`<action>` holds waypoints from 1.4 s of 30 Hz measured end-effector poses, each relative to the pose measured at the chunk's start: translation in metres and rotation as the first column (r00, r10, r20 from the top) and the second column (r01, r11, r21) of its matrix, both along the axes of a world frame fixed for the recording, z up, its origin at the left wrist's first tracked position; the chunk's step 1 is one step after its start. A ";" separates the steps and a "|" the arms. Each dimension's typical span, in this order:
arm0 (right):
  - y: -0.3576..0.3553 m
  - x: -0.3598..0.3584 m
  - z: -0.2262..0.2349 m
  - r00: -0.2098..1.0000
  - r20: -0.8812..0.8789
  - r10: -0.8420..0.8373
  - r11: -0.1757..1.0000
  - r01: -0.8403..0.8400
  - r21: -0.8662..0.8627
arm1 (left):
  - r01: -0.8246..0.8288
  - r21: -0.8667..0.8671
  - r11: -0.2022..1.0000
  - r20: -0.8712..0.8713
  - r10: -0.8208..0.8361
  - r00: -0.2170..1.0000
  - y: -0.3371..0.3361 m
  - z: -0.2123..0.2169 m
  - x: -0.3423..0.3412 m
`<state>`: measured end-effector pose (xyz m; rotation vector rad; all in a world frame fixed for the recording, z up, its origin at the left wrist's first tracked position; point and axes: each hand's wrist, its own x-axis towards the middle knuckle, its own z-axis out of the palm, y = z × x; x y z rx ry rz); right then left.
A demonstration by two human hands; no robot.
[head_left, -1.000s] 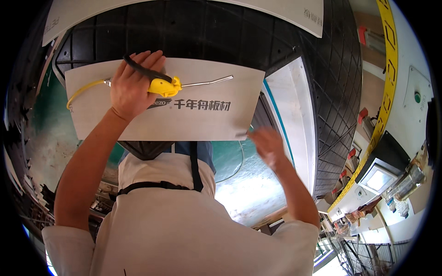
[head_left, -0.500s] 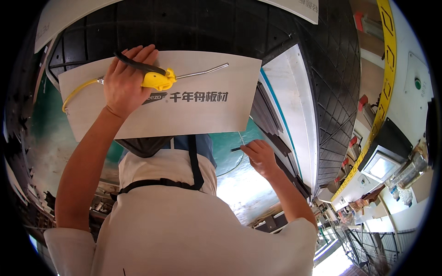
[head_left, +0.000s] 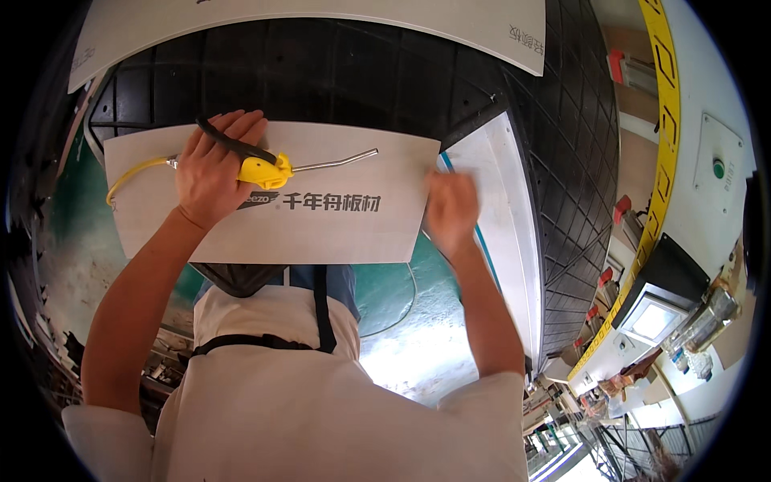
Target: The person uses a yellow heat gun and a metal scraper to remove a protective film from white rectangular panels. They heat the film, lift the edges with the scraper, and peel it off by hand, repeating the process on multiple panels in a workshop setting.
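Observation:
A pale flat board [head_left: 321, 237] with dark printing lies in front of me. Over its left half rests my left hand [head_left: 210, 173], fingers stretched toward the far edge. That hand holds a yellow air blow gun [head_left: 265, 173]; the black lever crosses over my fingers and the bent metal nozzle points right. A yellow hose [head_left: 132, 173] runs from the gun to the left. My right hand [head_left: 451, 205], closed and smeared by motion, is at the board's right edge. What it holds is hidden.
Black grooved matting [head_left: 321, 76] covers the surface beyond the board, with another pale panel [head_left: 321, 10] at the far side. To the right stands a white panel with a blue edge strip [head_left: 510, 209]. Farther right are a yellow marked strip [head_left: 666, 104] and a green button [head_left: 719, 169].
My right hand, holding a slim dark tool before, has moved up from below the board's corner to its right edge. The board and left hand appear slightly lower in view.

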<state>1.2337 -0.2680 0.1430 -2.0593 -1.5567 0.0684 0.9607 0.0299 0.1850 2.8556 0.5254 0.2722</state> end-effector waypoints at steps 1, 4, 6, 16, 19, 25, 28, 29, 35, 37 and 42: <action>0.032 0.026 0.001 0.983 0.021 -0.184 0.979 0.185 -0.085 | -0.006 0.000 1.000 -0.004 0.006 1.000 0.002 0.001 -0.001; 0.083 0.081 0.017 0.969 -0.110 -0.222 0.974 0.225 0.010 | -0.007 -0.027 1.000 0.013 0.008 1.000 0.001 0.002 0.003; 0.087 0.080 0.037 0.974 -0.153 -0.165 0.986 0.166 -0.007 | -0.022 -0.034 0.999 0.020 0.023 1.000 -0.001 -0.001 0.001; 0.055 0.033 0.045 0.983 -0.070 0.168 0.978 -0.175 -0.115 | -0.007 0.010 1.000 0.010 0.006 1.000 0.000 -0.003 -0.002; 0.008 0.000 0.053 0.973 -0.154 0.171 0.955 -0.202 -0.216 | 0.002 0.009 1.000 0.029 -0.002 1.000 0.000 -0.001 -0.001; -0.142 -0.108 0.068 0.898 -0.434 -0.069 0.892 -0.140 -0.431 | -0.021 -0.006 1.000 0.009 0.021 1.000 -0.001 0.001 -0.003; -0.095 -0.110 0.088 0.869 -0.385 -0.310 0.926 0.185 -0.329 | -0.018 -0.035 0.999 0.028 0.019 0.999 -0.001 -0.002 -0.008; -0.071 -0.108 0.088 0.848 -0.372 -0.379 0.918 0.292 -0.269 | -0.018 -0.052 0.999 0.001 0.019 1.000 -0.003 -0.001 -0.007; 0.063 -0.124 0.061 0.680 -0.521 -0.516 0.827 0.554 -0.096 | -0.026 -0.080 0.996 -0.012 0.025 1.000 -0.004 0.005 -0.004; 0.104 -0.135 0.048 0.709 -0.510 -0.487 0.836 0.547 -0.039 | -0.086 -0.186 0.979 0.040 0.095 0.995 0.006 0.016 -0.007; 0.168 -0.147 0.029 0.825 -0.289 -0.486 0.855 0.518 0.041 | -0.443 -0.214 0.870 0.001 0.454 0.891 0.056 0.040 -0.093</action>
